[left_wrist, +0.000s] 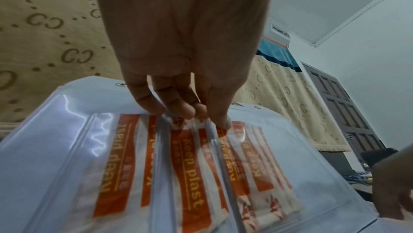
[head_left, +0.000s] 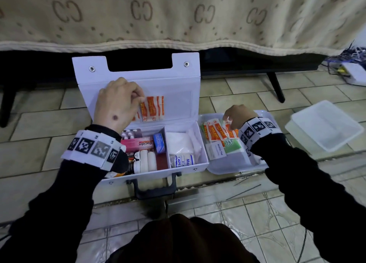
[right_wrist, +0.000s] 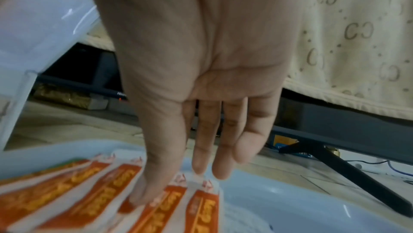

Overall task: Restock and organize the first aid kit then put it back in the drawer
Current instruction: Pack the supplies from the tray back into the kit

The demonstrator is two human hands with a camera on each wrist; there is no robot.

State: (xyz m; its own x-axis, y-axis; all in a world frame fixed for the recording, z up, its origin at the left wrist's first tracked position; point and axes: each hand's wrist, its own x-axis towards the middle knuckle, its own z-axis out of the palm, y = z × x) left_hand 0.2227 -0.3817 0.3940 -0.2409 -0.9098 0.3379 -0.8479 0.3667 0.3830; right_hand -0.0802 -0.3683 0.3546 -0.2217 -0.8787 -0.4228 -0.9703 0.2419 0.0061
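The first aid kit (head_left: pixel 184 163) stands open on the tiled floor (head_left: pixel 39 143) in front of the person, its dark handle (head_left: pixel 154 187) nearest to the body. In its left compartment lie a pink box (head_left: pixel 138 143), a small blue box (head_left: pixel 159 142) and white rolls (head_left: pixel 147 160); in the right compartment lie white gauze (head_left: pixel 179 141) and a crepe bandage (head_left: pixel 183 160). Just beside the kit, on the right, a clear tray (head_left: pixel 233 163) carries loose orange plasters (head_left: pixel 215 133), an alcohol pad (head_left: pixel 215 150) and a green packet (head_left: pixel 232 143). The right hand (head_left: pixel 237 116) hangs over this pile with straight, relaxed fingers, the thumb (right_wrist: pixel 143 191) touching one plaster. Further away, the left hand (head_left: pixel 118 102) reaches to the raised lid (head_left: pixel 138 80); its grip is narrow, pinching the top of orange plasters in the lid pocket (left_wrist: pixel 190 166). Behind the lid hangs a beige bed cover (head_left: pixel 178 15). A clear plastic lid (head_left: pixel 324 126) lies well apart at the right.
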